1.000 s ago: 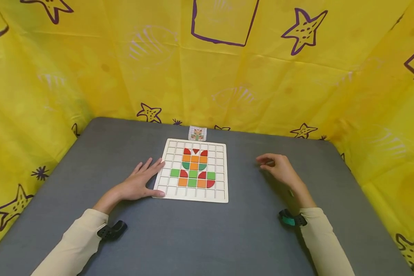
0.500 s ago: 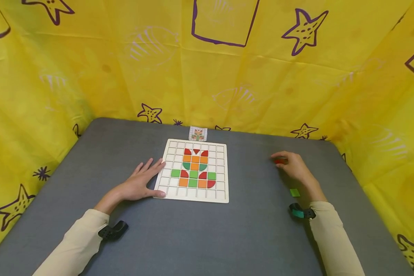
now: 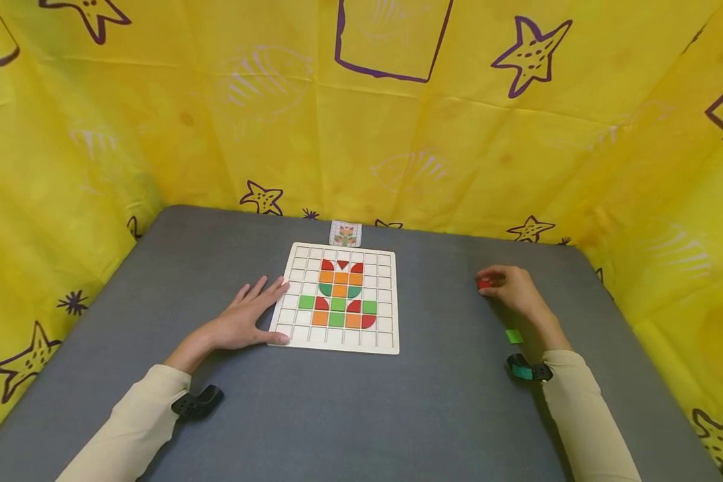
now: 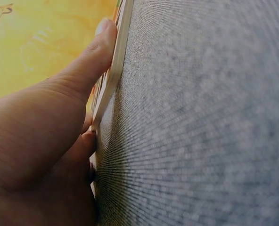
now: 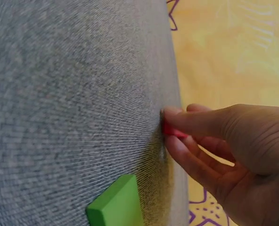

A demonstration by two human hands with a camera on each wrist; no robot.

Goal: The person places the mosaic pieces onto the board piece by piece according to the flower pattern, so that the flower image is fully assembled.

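Note:
My left hand [image 3: 241,320] lies with fingers spread at the left edge of a pale wooden grid board [image 3: 381,341]; its thumb and fingertips rest on the rim. In the left wrist view the thumb [image 4: 90,59] lies along the board's edge. Red, orange and green tiles form a pattern on the board. To the right of it, my right hand [image 3: 514,289] pinches a small red tile [image 3: 485,284] between thumb and fingers, close over the table. The right wrist view shows that red tile [image 5: 172,130] partly covered by the fingertips. A green square tile [image 3: 515,337] lies near the right wrist.
Behind the board lies a small card [image 3: 345,234] printed with a similar coloured pattern. The grey table [image 3: 361,415] is bordered by a yellow cloth [image 3: 349,147] with starfish drawings at the back and sides. Each wrist carries a black band.
My right hand has moved to the right, away from the board, and now pinches a red tile. The green tile beside the wrist has come more into view. The left hand stays put.

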